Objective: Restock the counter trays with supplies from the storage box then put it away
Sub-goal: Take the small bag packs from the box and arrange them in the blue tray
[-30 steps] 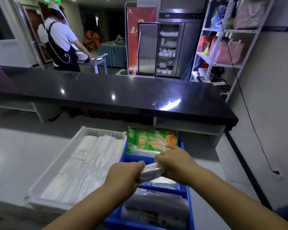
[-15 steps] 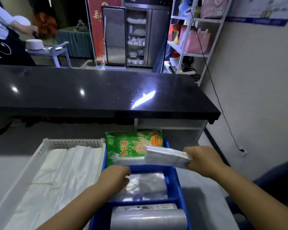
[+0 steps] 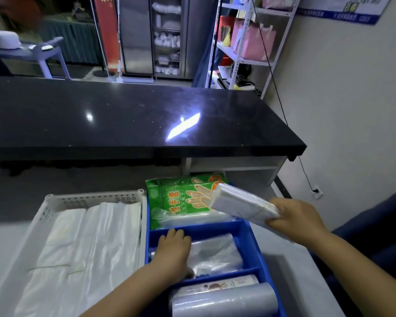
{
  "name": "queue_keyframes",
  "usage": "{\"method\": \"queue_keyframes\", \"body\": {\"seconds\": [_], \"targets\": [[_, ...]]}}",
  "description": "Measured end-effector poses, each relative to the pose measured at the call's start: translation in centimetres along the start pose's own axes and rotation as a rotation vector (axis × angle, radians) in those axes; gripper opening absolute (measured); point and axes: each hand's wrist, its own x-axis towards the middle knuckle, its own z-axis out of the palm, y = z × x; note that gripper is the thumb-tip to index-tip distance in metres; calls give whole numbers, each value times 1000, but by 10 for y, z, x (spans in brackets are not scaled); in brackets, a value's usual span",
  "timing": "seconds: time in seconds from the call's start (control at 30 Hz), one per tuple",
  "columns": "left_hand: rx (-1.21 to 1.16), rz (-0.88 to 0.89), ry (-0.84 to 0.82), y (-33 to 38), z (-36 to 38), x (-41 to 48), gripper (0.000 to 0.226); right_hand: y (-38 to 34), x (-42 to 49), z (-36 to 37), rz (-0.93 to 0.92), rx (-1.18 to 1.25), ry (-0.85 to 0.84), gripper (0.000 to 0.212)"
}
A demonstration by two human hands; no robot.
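Note:
A blue divided tray (image 3: 249, 239) sits on the grey counter before me. Its far compartment holds green glove packets (image 3: 181, 197), its middle one clear plastic bags (image 3: 215, 252), its near one plastic rolls (image 3: 222, 298). My right hand (image 3: 297, 220) holds a flat white wrapped pack (image 3: 242, 203) tilted above the tray's far right corner. My left hand (image 3: 173, 250) rests palm down in the middle compartment on the clear bags, fingers toward the divider. A white perforated tray (image 3: 94, 199) beside the blue one holds folded white plastic bags (image 3: 89, 248).
A raised black countertop (image 3: 135, 120) runs across behind the trays, with an open shelf (image 3: 233, 164) under its right end. A wall (image 3: 352, 110) with a cable and socket stands at right. Metal shelving (image 3: 249, 46) and a steel cabinet (image 3: 158, 37) stand beyond.
My right hand has lifted the white pack out of the middle compartment and carried it right and up. My left hand let go and settled onto the clear bags. The view tilted downward.

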Motion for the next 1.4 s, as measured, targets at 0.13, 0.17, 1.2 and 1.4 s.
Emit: {"method": "queue_keyframes", "body": {"seconds": [0.13,0.17,1.2,1.4], "targets": [[-217,-63,38,2,-5,-3,27,-19,3,2,-67,55,33,19],[-237,-61,35,1,-7,-5,24,-25,4,3,-90,68,43,17],[-344,-67,120,13,-12,-49,19,-91,59,94,-444,-95,-603,21],[-312,-98,149,16,-16,-47,17,-87,48,100,-535,-202,-391,36]]}}
